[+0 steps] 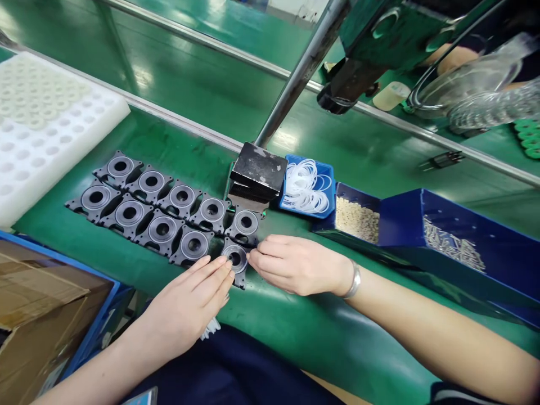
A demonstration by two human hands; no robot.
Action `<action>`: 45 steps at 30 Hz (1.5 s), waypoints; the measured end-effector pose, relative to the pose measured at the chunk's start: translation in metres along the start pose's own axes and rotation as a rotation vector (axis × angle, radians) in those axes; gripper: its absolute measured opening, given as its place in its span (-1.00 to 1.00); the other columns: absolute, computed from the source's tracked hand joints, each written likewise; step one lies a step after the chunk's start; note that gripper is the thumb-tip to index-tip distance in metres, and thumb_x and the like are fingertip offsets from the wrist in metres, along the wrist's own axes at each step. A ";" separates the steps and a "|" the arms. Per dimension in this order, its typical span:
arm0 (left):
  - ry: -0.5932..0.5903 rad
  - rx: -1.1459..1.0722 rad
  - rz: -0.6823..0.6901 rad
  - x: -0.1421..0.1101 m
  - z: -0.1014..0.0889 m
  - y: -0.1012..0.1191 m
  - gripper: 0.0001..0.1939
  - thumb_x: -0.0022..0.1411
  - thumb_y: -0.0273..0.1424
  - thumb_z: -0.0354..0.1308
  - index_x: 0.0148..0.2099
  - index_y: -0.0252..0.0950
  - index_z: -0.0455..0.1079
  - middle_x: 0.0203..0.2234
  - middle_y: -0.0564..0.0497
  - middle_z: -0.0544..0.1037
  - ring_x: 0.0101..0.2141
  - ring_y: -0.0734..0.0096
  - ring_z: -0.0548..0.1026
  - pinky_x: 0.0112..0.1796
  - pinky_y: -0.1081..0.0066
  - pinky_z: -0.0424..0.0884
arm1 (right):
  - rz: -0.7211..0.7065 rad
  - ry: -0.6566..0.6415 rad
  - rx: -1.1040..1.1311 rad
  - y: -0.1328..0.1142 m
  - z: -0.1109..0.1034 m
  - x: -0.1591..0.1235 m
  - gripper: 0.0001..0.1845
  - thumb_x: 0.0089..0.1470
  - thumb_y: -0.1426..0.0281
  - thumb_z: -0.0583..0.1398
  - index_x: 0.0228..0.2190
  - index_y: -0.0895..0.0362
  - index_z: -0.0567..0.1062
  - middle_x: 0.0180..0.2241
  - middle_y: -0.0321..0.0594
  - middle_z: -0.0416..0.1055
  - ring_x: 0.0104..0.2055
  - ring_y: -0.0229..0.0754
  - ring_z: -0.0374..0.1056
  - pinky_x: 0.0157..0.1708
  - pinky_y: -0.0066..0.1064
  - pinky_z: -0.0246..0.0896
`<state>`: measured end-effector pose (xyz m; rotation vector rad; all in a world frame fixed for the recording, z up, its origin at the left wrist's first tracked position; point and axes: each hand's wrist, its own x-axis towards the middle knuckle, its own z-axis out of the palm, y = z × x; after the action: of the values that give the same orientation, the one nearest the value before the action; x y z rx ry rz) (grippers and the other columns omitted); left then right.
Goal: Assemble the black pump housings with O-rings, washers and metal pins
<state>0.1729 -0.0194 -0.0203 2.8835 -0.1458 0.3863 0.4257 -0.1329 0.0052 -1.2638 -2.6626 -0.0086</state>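
A black square housing (234, 256) with a round grey centre lies on the green bench between my hands. My left hand (196, 301) reaches over its near left side, fingers long and close together, their tips touching it. Below that palm a bundle of thin white rings (211, 329) sticks out, mostly covered by the hand. At the housing's right edge, my right hand (297, 264) has its fingers closed in a pinch; whatever is between the tips is hidden. Two rows of similar black housings (162, 229) stretch away to the left.
Behind the housings stands a black metal block (259, 169) by a slanted pole. To its right are a blue tray of white rings (306, 188) and dark blue bins (422, 219) with small parts. White foam (97, 109) and a cardboard box (42, 281) are left; a dark tool (337, 93) hangs above.
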 end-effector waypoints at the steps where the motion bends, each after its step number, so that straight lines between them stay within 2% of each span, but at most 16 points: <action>1: -0.002 0.004 0.003 0.000 0.000 0.000 -0.61 0.40 -0.52 0.04 0.22 -0.50 0.36 0.16 -0.25 0.48 0.22 0.07 0.39 0.25 0.07 0.32 | 0.014 0.028 0.021 -0.003 0.004 -0.001 -0.70 0.34 0.50 0.00 -0.29 0.19 0.52 -0.29 -0.08 0.50 -0.36 -0.16 0.30 -0.34 -0.27 0.27; 5: -0.012 0.010 0.016 -0.001 0.002 0.001 -0.61 0.39 -0.53 0.04 0.22 -0.51 0.35 0.17 -0.27 0.47 0.22 0.04 0.38 0.25 0.06 0.31 | 0.129 0.214 0.168 -0.019 0.023 -0.004 -0.77 0.30 0.48 0.05 -0.17 0.22 0.50 -0.28 -0.04 0.52 -0.31 -0.13 0.36 -0.32 -0.26 0.30; 9: 0.023 0.001 -0.004 -0.002 0.005 0.002 -0.61 0.38 -0.54 0.04 0.22 -0.49 0.35 0.17 -0.28 0.47 0.23 0.06 0.37 0.25 0.06 0.32 | 0.323 0.365 0.309 -0.042 0.037 0.000 -0.70 0.24 0.52 0.04 -0.05 0.17 0.47 -0.26 -0.07 0.50 -0.26 -0.12 0.40 -0.28 -0.25 0.35; 13: 0.063 -0.008 -0.029 -0.003 0.006 0.002 -0.61 0.38 -0.55 0.05 0.22 -0.45 0.36 0.16 -0.25 0.49 0.23 0.07 0.38 0.22 0.05 0.37 | 0.736 0.654 0.508 -0.060 0.042 0.001 -0.68 0.26 0.53 0.05 -0.03 0.07 0.46 -0.24 -0.13 0.46 -0.18 -0.14 0.42 -0.21 -0.26 0.40; 15: 0.062 -0.007 -0.024 -0.003 0.005 0.001 -0.62 0.38 -0.56 0.03 0.21 -0.44 0.37 0.16 -0.24 0.49 0.22 0.08 0.39 0.20 0.04 0.39 | 0.895 0.751 0.567 -0.067 0.046 -0.001 -0.65 0.27 0.42 0.12 0.08 0.06 0.37 -0.04 -0.02 0.39 0.00 -0.05 0.38 -0.13 -0.19 0.43; 16: 0.054 -0.005 -0.018 -0.003 0.003 0.000 -0.62 0.37 -0.58 0.02 0.20 -0.45 0.37 0.15 -0.23 0.49 0.22 0.08 0.39 0.21 0.03 0.39 | 0.919 0.731 0.587 -0.070 0.050 -0.002 -0.51 0.25 0.33 0.17 0.18 0.07 0.27 0.11 0.07 0.29 0.15 0.04 0.30 -0.06 -0.13 0.43; 18: 0.028 0.002 -0.002 -0.003 0.001 -0.004 -0.61 0.36 -0.61 0.00 0.19 -0.47 0.37 0.16 -0.24 0.49 0.23 0.09 0.38 0.22 0.01 0.37 | 0.903 0.586 0.606 -0.075 0.059 -0.003 -0.05 0.15 0.14 0.27 0.36 0.11 -0.07 0.38 0.18 -0.14 0.41 0.21 -0.08 0.17 0.07 0.28; 20: -0.004 0.006 0.022 -0.003 -0.002 -0.008 -0.59 0.35 -0.64 -0.03 0.20 -0.48 0.36 0.17 -0.26 0.47 0.24 0.10 0.36 0.22 -0.01 0.35 | 0.887 0.459 0.595 -0.079 0.069 0.000 0.28 0.05 0.03 0.33 0.40 0.13 -0.40 0.44 0.16 -0.51 0.48 0.25 -0.44 0.34 0.20 -0.05; 22: -0.037 0.008 0.055 -0.004 -0.004 -0.013 -0.56 0.35 -0.65 -0.04 0.23 -0.48 0.33 0.20 -0.26 0.44 0.26 0.10 0.33 0.23 -0.03 0.34 | 0.894 0.424 0.601 -0.081 0.077 0.005 0.41 0.01 0.01 0.36 0.38 0.13 -0.55 0.44 0.15 -0.63 0.48 0.23 -0.52 0.39 0.20 -0.22; 25: -0.065 0.013 0.095 -0.007 -0.006 -0.019 -0.54 0.35 -0.65 -0.05 0.27 -0.46 0.28 0.23 -0.25 0.41 0.30 0.10 0.26 0.24 -0.03 0.32 | 0.902 0.451 0.621 -0.082 0.083 0.016 0.40 0.05 0.09 0.36 0.36 0.13 -0.61 0.44 0.14 -0.60 0.48 0.18 -0.47 0.40 0.12 -0.18; 29: -0.066 0.031 0.111 -0.008 -0.007 -0.024 -0.53 0.37 -0.61 0.00 0.30 -0.45 0.23 0.24 -0.25 0.40 0.33 0.11 0.20 0.24 0.01 0.33 | 0.909 0.487 0.585 -0.082 0.083 0.025 0.26 0.17 0.24 0.28 0.36 0.14 -0.61 0.45 0.15 -0.55 0.49 0.14 -0.43 0.39 0.11 -0.10; 36: -0.017 0.007 0.125 -0.006 -0.009 -0.026 -0.50 0.36 -0.63 0.01 0.32 -0.40 0.22 0.19 -0.26 0.45 0.29 0.16 0.28 0.25 0.06 0.29 | 0.950 0.559 0.488 -0.090 0.090 0.035 0.15 0.25 0.33 0.18 0.34 0.22 -0.65 0.44 0.24 -0.49 0.49 0.14 -0.43 0.37 0.10 -0.04; 39: 0.004 -0.032 0.075 -0.001 -0.017 -0.025 -0.51 0.36 -0.63 0.00 0.29 -0.31 0.27 0.20 -0.22 0.42 0.26 0.16 0.33 0.22 0.13 0.34 | 0.938 0.572 0.478 -0.090 0.092 0.037 0.23 0.21 0.27 0.23 0.33 0.27 -0.67 0.43 0.28 -0.50 0.48 0.16 -0.47 0.39 0.08 -0.07; 42: 0.085 -0.089 -0.084 0.025 -0.037 -0.022 -0.63 0.37 -0.56 0.01 0.16 -0.22 0.39 0.03 -0.15 0.53 0.06 0.27 0.51 0.04 0.34 0.49 | 0.926 0.577 0.533 -0.086 0.091 0.036 0.36 0.12 0.15 0.30 0.33 0.33 -0.65 0.43 0.33 -0.50 0.48 0.20 -0.47 0.40 0.06 -0.11; 43: 0.059 -0.107 -0.128 0.041 -0.045 -0.020 -0.69 0.37 -0.53 0.03 0.08 -0.20 0.43 -0.07 -0.10 0.57 -0.05 0.31 0.56 -0.06 0.40 0.51 | 0.928 0.579 0.558 -0.085 0.090 0.035 0.37 0.11 0.12 0.31 0.34 0.35 -0.63 0.43 0.33 -0.50 0.48 0.20 -0.47 0.40 0.06 -0.12; 45: -0.113 -0.117 -0.162 0.082 -0.060 -0.014 -0.79 0.35 -0.49 0.06 -0.10 -0.18 0.49 -0.27 -0.01 0.61 -0.25 0.36 0.59 -0.22 0.44 0.51 | 0.938 0.582 0.611 -0.083 0.088 0.033 0.34 0.09 0.12 0.31 0.36 0.37 -0.54 0.43 0.33 -0.47 0.48 0.19 -0.45 0.41 0.04 -0.15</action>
<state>0.2388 0.0033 0.0557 2.7761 0.0447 0.1790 0.3263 -0.1522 -0.0693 -1.7598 -1.2710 0.4479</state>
